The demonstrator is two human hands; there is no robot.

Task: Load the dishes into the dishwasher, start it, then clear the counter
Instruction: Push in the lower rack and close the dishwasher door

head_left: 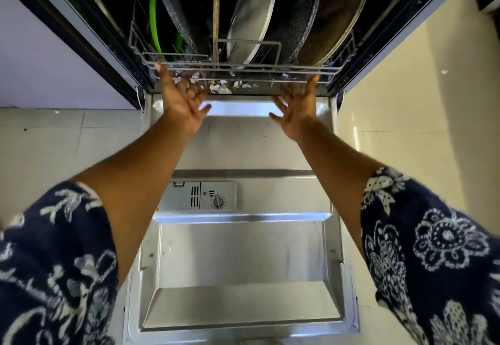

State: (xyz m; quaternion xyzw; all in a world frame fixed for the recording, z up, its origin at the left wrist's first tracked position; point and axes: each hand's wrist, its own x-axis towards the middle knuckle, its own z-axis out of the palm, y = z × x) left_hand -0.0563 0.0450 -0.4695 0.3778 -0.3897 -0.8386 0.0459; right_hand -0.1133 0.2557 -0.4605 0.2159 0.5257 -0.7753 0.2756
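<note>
Both hands are spread flat, fingers straight and apart, holding nothing. The left hand (184, 101) and right hand (296, 109) reach forward side by side. Their longest fingertips meet the front rail of the grey wire lower rack (243, 69), which looks like a push rather than a grasp.

Just beyond the fingertips, the rack sits almost fully inside the tub and is packed with dishes standing on edge:
- Between the hands are a pale round plate (254, 19) and a long wooden utensil handle (216, 6).
- Past the right hand are a dark speckled pan (300, 19) and a brown round platter (338, 19).
- Past the left hand is a bright green curved rim (154, 14).

Below the wrists, toward the person, the stainless steel dishwasher door (243, 258) lies fully open. Its grey detergent dispenser (200, 195) appears closed.

Loading of this rack looks finished or nearly so. The door has yet to be shut and the machine started. The counter is out of view, so how much clearing remains there cannot be told.
</note>
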